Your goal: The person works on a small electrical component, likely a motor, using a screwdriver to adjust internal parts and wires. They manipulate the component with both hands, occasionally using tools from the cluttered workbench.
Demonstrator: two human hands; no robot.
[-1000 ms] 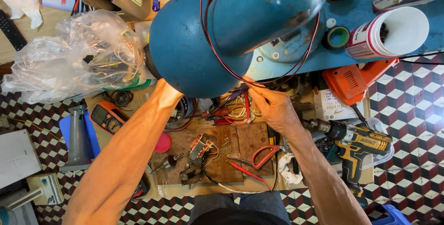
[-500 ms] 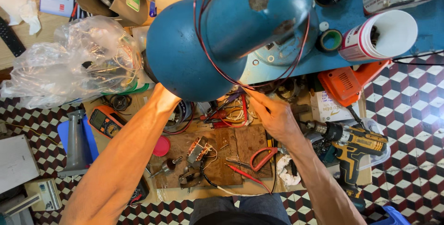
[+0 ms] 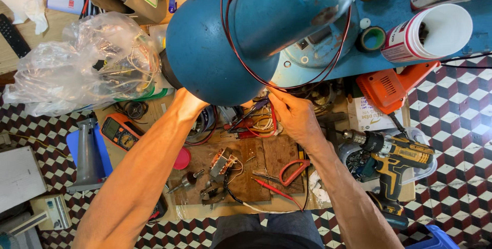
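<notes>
thin red enamelled wire loop (image 3: 335, 64), springy and kink-prone, is pinched by the right hand (image 3: 294, 116) at six o'clock; the left hand (image 3: 187, 104) is hidden under the blue metal lamp shade (image 3: 215, 49), grip untellable.

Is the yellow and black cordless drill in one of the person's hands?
No: the yellow and black cordless drill lies on the bench beside the right forearm, while the right hand is up at the tangle of wires.

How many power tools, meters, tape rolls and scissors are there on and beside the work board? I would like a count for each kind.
Cordless drill, yellow and black: 1
Orange power tool: 1
Orange multimeter: 1
Green tape roll: 1
Red-handled scissors: 1
Total: 5
</notes>
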